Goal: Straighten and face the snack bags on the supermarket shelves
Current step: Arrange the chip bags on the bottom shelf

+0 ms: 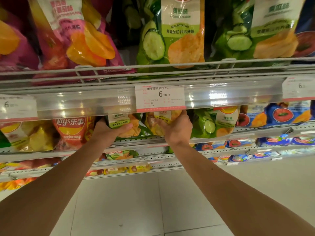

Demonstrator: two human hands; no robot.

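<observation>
Both my hands reach into the second shelf, just under the price rail. My left hand grips a green cucumber-flavour chip bag, thumb across its front, fingers behind it. My right hand holds a yellow chip bag beside it, fingers curled round the bag's right edge and top. The two bags stand side by side, touching. The price rail hides their upper parts.
Large pink and green bags fill the top shelf behind a wire fence. A price tag hangs above my hands. Red, green and blue bags flank them. Lower shelves and tiled floor lie below.
</observation>
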